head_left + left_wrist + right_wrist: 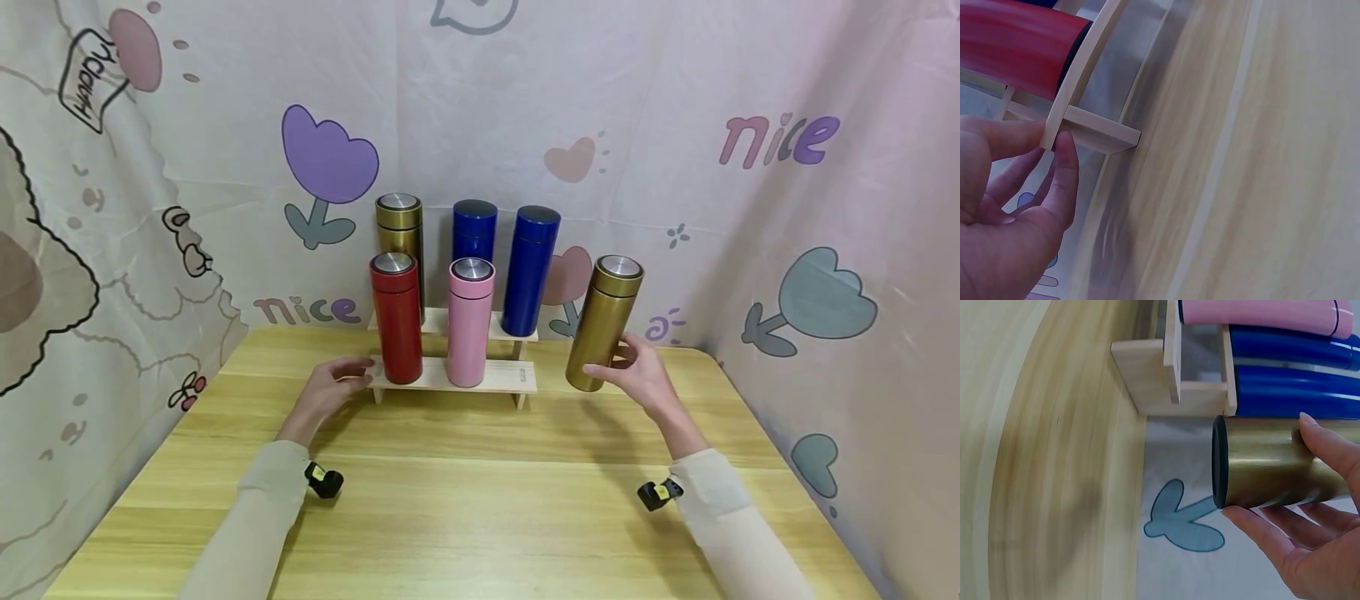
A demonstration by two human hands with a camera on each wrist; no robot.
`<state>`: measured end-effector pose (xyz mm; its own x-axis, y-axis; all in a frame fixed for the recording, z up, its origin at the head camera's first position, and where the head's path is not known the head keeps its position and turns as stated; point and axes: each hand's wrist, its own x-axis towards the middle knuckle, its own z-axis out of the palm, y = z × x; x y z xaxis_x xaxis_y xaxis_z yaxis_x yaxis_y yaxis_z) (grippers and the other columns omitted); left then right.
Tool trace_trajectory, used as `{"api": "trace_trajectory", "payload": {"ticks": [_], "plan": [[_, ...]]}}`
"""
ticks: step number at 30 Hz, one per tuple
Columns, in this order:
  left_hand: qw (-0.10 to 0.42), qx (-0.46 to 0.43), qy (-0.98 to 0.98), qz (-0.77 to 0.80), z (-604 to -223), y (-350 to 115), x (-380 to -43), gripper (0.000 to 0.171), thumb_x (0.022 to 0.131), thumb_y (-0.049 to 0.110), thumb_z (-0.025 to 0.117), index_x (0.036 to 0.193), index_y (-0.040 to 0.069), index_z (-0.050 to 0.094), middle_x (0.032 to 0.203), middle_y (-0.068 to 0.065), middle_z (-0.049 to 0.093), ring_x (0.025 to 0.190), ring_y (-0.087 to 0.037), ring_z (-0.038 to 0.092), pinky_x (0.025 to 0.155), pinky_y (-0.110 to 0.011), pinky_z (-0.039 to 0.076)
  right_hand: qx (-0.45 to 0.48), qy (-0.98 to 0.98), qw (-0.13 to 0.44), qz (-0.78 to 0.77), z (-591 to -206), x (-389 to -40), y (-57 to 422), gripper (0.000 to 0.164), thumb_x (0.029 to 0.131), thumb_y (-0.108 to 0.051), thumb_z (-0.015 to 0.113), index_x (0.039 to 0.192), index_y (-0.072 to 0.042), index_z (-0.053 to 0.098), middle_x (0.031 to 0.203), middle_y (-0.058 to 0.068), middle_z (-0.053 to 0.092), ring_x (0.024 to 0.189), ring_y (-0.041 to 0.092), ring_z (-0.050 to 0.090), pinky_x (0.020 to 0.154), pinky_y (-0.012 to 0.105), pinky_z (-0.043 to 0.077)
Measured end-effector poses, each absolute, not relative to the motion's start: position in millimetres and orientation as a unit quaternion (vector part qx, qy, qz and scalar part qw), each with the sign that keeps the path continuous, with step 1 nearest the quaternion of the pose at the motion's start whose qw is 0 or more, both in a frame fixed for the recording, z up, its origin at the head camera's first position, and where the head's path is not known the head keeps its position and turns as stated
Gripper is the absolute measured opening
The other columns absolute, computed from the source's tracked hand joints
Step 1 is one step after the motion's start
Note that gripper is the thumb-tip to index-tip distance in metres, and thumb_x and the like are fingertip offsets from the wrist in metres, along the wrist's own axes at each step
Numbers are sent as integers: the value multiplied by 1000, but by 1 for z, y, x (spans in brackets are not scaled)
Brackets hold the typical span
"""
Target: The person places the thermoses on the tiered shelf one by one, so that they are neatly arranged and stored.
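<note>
My right hand grips a gold thermos low on its body, thumb on one side and fingers on the other. The thermos is lifted off the table and leans slightly, to the right of a two-tier wooden rack. In the right wrist view its black base faces the tabletop. My left hand pinches the left end of the rack's lower shelf between thumb and fingers. Beside it on that shelf stands a red thermos, with a pink thermos to its right.
On the rack's upper tier stand another gold thermos, a blue thermos partly hidden by the pink one, and a second blue thermos at the right end. The wooden table ends at a patterned cloth backdrop.
</note>
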<state>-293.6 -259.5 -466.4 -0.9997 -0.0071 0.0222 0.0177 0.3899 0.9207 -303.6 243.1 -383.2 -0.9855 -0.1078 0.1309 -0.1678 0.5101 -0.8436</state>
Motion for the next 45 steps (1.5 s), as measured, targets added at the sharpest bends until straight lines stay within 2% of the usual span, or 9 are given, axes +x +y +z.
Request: {"api": "trace_trajectory", "payload": {"ticks": [6,11,19,28,35,45], "plan": [[11,1,-831,-556,-466,-260,-294,46,100,13,67,142,-2,59,141,-27,61,98,0,63,87,-19,57,91,-859,23,503,-385,-303,229,80,85,-27,86,151,-4,46,139,28,62,120,43,67,99,50,57],[10,-1,-826,-564,-468,-259,-295,46,100,11,67,142,-5,57,141,-29,60,95,2,64,91,-28,59,86,-857,12,509,-390,-303,220,82,85,-28,87,152,-6,46,141,27,61,120,42,67,100,50,57],[2,4,-827,-562,-471,-259,-296,46,100,9,65,142,-7,56,142,-31,58,98,-4,65,94,-35,60,90,-846,12,526,-397,-308,206,77,82,-22,89,147,-5,51,136,27,64,118,43,68,98,50,58],[1,2,-829,-560,-468,-259,-295,45,100,13,66,142,-2,59,142,-28,60,98,-3,65,91,-25,59,84,-846,2,527,-399,-310,196,81,81,-25,90,148,-6,49,139,26,63,120,41,67,99,51,57],[0,1,-826,-563,-468,-261,-295,45,101,12,65,143,-2,58,143,-28,59,96,-1,65,90,-23,58,86,-842,-1,533,-400,-311,186,83,80,-23,90,150,-7,48,139,25,63,120,40,68,97,48,58],[-2,3,-820,-572,-467,-260,-296,45,100,12,66,142,-2,58,142,-28,59,94,2,64,88,-21,58,92,-852,2,516,-398,-314,176,85,80,-27,90,151,-8,47,140,24,63,119,41,67,98,51,58]]}}
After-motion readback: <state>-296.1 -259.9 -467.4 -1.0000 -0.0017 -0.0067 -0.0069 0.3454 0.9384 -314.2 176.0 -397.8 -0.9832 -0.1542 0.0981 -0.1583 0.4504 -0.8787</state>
